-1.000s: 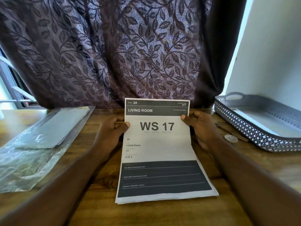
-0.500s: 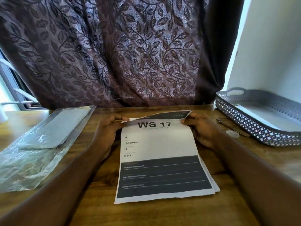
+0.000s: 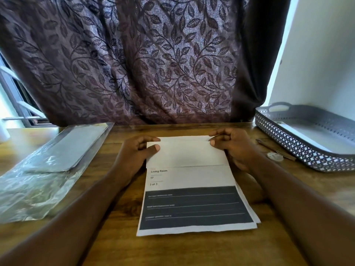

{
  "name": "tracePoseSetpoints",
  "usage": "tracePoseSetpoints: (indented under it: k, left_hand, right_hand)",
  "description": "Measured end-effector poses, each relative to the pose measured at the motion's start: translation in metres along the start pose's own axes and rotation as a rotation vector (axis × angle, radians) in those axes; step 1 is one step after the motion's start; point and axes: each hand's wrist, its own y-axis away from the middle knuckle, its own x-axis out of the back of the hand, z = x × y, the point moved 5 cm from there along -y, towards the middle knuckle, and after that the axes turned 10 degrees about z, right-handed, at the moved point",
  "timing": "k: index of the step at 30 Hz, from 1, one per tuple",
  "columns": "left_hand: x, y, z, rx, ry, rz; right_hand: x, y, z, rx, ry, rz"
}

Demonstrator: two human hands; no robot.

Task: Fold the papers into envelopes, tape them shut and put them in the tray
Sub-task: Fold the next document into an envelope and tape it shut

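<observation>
Papers are stacked on the table at near centre, printed side up, dark band nearest. The top sheet's far part is folded over, so that a white flap is shown above the words "Living Room". Its left corner is pinched by the left hand, thumb on top, and its right corner by the right hand. A plastic sleeve is laid to the left. A tape roll is seen just beside the grey perforated tray at far right. A leaf-patterned curtain is hung behind.
</observation>
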Motion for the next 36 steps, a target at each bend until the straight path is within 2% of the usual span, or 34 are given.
tracePoseSetpoints:
  k: [2,6,8,11,15,19,25,31,36]
  left_hand:
    - [-0.001,0.0,0.0,-0.04,-0.067,0.021]
    - [0.0,0.0,0.005,-0.155,-0.224,0.047]
    - [-0.005,0.007,0.014,-0.247,-0.275,0.048]
    - [-0.017,0.019,0.027,-0.403,-0.324,0.02]
    - [-0.02,0.026,0.034,-0.522,-0.335,0.021]
    - [-0.014,0.021,0.033,-0.484,-0.318,0.045]
    - [0.001,0.007,0.025,-0.421,-0.313,0.083]
    - [0.007,-0.003,0.015,-0.421,-0.382,0.088]
    - [0.008,-0.003,0.016,-0.424,-0.392,0.116]
  right_hand:
    - [0.0,0.002,-0.008,0.112,0.096,0.024]
    - [-0.014,0.011,-0.028,0.52,0.676,0.117]
    - [-0.032,0.021,-0.035,0.609,0.748,0.099]
    - [-0.06,0.038,-0.044,0.706,0.725,0.014]
    - [-0.076,0.047,-0.046,0.7,0.754,-0.068]
    - [-0.067,0.037,-0.045,0.668,0.778,-0.085]
    - [-0.037,0.017,-0.042,0.499,0.765,-0.105]
    - [-0.013,0.004,-0.027,0.351,0.658,-0.071]
    - [-0.004,0.002,-0.021,0.298,0.58,-0.036]
